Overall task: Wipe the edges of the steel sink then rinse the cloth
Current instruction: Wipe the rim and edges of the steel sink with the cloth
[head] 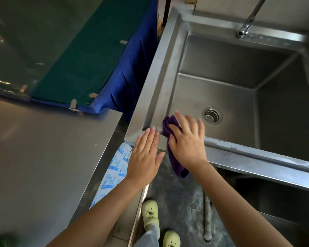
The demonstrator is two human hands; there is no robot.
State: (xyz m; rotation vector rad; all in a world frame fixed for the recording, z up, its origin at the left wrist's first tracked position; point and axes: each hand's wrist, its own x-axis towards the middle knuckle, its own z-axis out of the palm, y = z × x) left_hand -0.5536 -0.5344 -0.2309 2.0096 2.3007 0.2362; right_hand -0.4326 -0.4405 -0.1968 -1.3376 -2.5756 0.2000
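We see the purple cloth point(177, 165) draped over the front rim of the steel sink point(155, 82), just beside its near left corner. Its long axis runs from far to near, slanted a little to the right. The bunched upper end pokes over the inner lip towards the basin, and the lower end hangs down off the front edge, pointing at the floor.

The right hand point(187, 139) lies flat on top of the cloth with straight, spread fingers that reach out over the basin, pressing the cloth to the rim. The left hand point(144, 154) rests just beside it on the corner of the rim, palm down. Its fingers are straight and close together and point away from us, and the thumb almost meets the cloth. We cannot tell whether the two touch.

In the basin floor, a little past the right fingertips, sits the round drain strainer point(212, 115). At the far rim a faucet point(248, 20) rises out of the top of the view. The front rim to the right of the hands shows pale, patchy marks.

To the left of the sink stands a steel table point(43, 148), and beyond it lies a green and blue cover point(96, 59). Between table and sink a white sack with blue print point(114, 172) stands on the floor. Below us are two pale green clogs point(150, 213).
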